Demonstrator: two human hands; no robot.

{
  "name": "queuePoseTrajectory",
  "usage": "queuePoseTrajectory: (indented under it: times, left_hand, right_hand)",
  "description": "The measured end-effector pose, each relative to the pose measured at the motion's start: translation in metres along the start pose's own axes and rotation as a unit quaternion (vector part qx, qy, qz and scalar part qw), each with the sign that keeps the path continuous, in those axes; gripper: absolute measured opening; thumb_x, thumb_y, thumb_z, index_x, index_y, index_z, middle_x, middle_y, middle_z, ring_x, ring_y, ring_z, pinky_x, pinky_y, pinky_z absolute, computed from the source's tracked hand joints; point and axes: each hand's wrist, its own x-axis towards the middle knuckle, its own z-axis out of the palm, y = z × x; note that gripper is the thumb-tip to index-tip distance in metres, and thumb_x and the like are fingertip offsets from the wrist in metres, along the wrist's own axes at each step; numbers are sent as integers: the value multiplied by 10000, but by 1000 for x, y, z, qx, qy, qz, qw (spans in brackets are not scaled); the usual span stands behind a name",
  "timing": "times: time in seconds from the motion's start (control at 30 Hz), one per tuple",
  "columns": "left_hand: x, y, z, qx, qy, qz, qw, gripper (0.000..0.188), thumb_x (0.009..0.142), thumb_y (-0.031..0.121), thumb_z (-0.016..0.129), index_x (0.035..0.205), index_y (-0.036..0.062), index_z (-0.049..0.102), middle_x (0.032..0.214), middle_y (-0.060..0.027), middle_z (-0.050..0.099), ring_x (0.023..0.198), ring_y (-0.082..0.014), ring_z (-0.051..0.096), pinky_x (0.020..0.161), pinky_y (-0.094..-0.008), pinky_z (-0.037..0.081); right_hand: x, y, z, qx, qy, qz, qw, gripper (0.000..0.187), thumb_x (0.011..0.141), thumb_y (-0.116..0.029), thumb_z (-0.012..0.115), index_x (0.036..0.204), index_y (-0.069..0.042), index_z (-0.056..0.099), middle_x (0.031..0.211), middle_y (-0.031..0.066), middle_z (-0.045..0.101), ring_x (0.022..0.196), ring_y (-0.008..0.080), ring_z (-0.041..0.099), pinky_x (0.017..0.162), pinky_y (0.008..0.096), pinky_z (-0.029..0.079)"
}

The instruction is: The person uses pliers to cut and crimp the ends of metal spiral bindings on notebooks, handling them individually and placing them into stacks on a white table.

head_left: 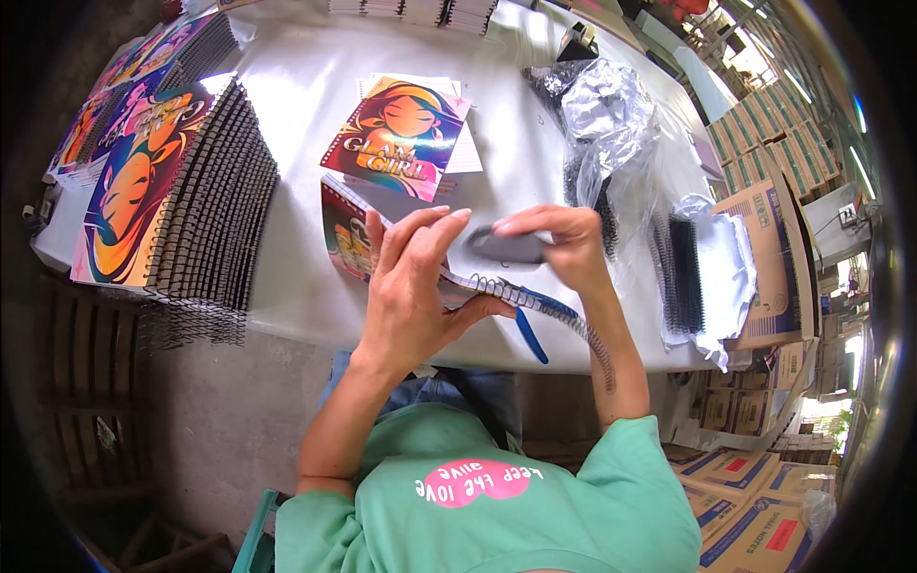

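Observation:
My left hand (406,282) grips a notebook (346,229) on edge, thumb below and fingers along its far side. From the notebook's right end a dark wire spiral (564,320) trails towards my right forearm. Blue handles (531,336), apparently of a hand tool, stick out beside my left thumb; the tool's other end is hidden. Above the spiral, my right hand (573,244) pinches a dark grey oval object (506,246), smeared by motion. Just beyond my left hand lies a printed notebook cover (401,134) on top of loose pages (466,148).
Stacks of spiral-bound notebooks (191,210) stand at the table's left. More bound books (411,10) are at the far edge. On the right lie crumpled clear plastic (607,110), a bundle of black spirals (683,277) and an open carton (774,267). Cartons (755,516) fill the lower right.

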Motion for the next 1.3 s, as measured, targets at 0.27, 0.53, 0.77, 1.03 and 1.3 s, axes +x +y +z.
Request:
queuePoseTrajectory:
  times: [0.27,0.53,0.77,1.03,1.3]
  left_hand:
    - [21,-28,-33,178,1,-18,984,663,383,592,794,775,100,588,833,-52,432,962,-269,439,906,-501,295]
    - [24,-34,-25,107,35,24,993,619,366,559,808,628,62,549,990,-101,459,1075,-345,401,882,-483,303]
    - [24,-35,-26,74,34,11,997,615,343,510,846,634,66,537,1109,-121,475,1206,-401,321,975,-514,311]
    - [19,-23,-24,163,-4,-26,986,384,527,415,821,703,137,623,906,3,504,1153,-315,354,980,-466,242]
    - [14,-8,-18,126,-61,-59,988,183,692,304,724,737,169,608,922,7,480,1090,-296,357,972,-650,60]
  right_hand:
    - [-9,22,-5,331,36,-18,943,196,644,130,650,801,18,686,902,226,661,857,279,658,779,352,532]
    - [21,-3,13,308,-101,-167,931,194,723,96,560,824,-1,695,854,170,682,776,243,667,747,351,525]
    - [27,-10,9,240,-137,-166,947,108,726,41,604,779,28,698,788,192,673,777,262,669,718,342,535]
    - [-24,-44,-77,12,305,13,952,471,686,66,686,1142,10,580,996,91,643,905,146,619,781,246,521]
    - [-18,-55,76,-311,312,-139,887,436,662,-11,722,1078,19,597,783,63,585,579,129,541,527,264,477]
